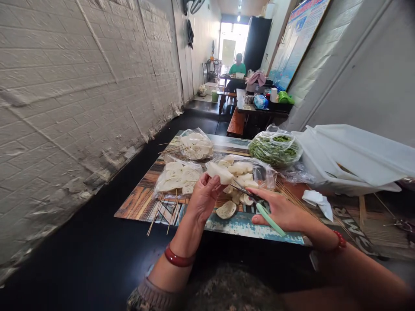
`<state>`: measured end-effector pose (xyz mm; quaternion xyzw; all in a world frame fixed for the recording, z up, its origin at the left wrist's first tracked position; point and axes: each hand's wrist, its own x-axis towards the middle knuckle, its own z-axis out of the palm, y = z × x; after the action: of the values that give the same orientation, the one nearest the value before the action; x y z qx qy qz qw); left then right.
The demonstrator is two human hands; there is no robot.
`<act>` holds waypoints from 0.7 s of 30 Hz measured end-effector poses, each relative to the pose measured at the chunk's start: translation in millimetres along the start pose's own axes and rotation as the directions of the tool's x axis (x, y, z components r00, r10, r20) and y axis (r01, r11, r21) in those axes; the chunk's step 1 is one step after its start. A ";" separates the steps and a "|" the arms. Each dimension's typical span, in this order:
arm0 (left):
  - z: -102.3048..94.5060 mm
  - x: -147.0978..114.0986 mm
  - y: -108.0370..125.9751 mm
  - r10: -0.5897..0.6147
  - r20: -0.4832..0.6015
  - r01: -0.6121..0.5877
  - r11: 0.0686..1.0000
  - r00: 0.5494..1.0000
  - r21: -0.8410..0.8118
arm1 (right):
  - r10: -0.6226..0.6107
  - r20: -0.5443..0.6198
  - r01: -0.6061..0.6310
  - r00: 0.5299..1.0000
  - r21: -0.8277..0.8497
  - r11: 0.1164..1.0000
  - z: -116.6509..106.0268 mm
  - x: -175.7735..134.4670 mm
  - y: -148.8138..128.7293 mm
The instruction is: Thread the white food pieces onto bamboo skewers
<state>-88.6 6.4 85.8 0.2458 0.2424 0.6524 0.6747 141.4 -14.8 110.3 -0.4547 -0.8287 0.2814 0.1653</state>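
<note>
My left hand (207, 194) pinches a pale, bread-like slice (220, 173) between thumb and fingers. In my right hand (275, 207) is a pair of scissors (267, 219) with mint-green handles, their blades reaching to the slice's right end. Whether the blades are parted is too small to tell. Below the hands, a single round slice (226, 210) lies on the patterned table (139, 201). Behind them an opened clear plastic bag (264, 172) holds several more pale pieces. A flatter bag of slices (177, 177) rests left of my left hand, with thin wooden skewers (173, 211) by it.
A third bag of pale pieces (196, 146) and a bag of green vegetables (275, 149) stand farther back. White plastic tubs (353, 151) and a crumpled tissue (317, 204) are at right. A brick-patterned wall (65, 108) runs along the left. A person in green (238, 68) sits far back.
</note>
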 end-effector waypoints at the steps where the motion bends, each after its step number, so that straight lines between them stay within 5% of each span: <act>1: -0.6 -0.3 0.0 0.009 -0.008 -0.009 1.000 1.000 0.019 | 0.002 0.004 -0.002 1.000 -0.017 1.000 -2.3 1.1 -0.7; 21: 2.0 -11.7 -6.0 0.080 -0.016 -0.077 0.987 0.997 0.143 | -0.021 0.071 0.030 0.997 -0.132 0.991 -18.8 4.7 -10.5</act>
<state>-83.1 -5.4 83.6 0.2956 0.2859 0.6621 0.6265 141.9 -9.4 131.7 -0.4440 -0.8567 0.2390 0.1090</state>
